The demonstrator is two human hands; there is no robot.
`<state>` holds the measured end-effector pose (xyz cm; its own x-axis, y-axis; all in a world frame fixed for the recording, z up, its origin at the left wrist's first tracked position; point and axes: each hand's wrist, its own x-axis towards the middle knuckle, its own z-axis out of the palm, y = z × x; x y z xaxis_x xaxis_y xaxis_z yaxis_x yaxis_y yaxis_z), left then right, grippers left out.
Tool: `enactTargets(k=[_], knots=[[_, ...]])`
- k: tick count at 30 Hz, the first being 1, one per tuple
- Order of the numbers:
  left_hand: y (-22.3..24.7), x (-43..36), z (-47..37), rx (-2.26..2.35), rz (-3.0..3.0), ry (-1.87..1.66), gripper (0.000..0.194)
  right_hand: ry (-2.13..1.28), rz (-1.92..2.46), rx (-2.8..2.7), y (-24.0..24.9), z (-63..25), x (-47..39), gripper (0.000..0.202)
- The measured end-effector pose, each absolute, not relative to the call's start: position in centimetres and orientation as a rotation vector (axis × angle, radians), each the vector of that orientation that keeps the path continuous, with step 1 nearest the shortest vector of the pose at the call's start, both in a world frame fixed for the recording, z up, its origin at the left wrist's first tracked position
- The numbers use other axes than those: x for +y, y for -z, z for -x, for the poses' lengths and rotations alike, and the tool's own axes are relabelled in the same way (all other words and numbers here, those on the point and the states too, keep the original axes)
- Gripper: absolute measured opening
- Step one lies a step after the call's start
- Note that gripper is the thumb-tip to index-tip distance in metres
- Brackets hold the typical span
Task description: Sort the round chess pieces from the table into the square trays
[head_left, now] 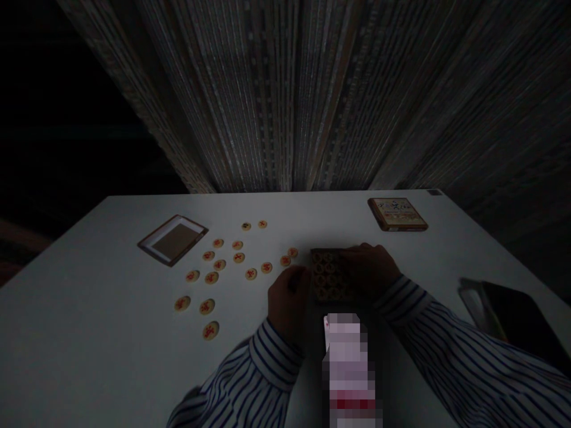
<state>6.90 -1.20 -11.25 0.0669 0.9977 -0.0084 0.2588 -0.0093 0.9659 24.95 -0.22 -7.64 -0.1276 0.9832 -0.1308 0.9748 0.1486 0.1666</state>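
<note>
Rows of round Chinese chess pieces [328, 267] fill the visible part of a dark box [313, 291] in front of me. My right hand [372, 266] grips its right side, and its fingers are dim against the pieces. By the box's left edge my left hand [288, 300] is closed with curled fingers; whatever it may hold is hidden. Just beyond it two red-marked pieces [285, 260] touch each other on the table. Farther left lie several loose pieces [211, 277], mostly red-marked, and one dark-marked piece [246, 226] at the back.
An open lid or shallow tray [173, 240] lies at the left of the white table [111, 333]. A printed box [397, 214] sits at the back right. Near my right forearm is a black case [521, 315]. A lit phone [348, 362], its screen blurred out, lies between my arms.
</note>
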Motion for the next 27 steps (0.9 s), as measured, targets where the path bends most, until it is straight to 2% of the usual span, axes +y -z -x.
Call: enactTargets(k=[23,27], knots=[[11.7,-1.3,-7.0,1.349,-1.523,-1.025,0.021,-0.125,-1.931,2.262,8.5,-25.1,-0.3,0.026],[10.0,-2.0,-5.8,1.383,-1.694,-0.927,0.023,-0.104,-1.946,2.285,8.0,-25.9,-0.3,0.03]])
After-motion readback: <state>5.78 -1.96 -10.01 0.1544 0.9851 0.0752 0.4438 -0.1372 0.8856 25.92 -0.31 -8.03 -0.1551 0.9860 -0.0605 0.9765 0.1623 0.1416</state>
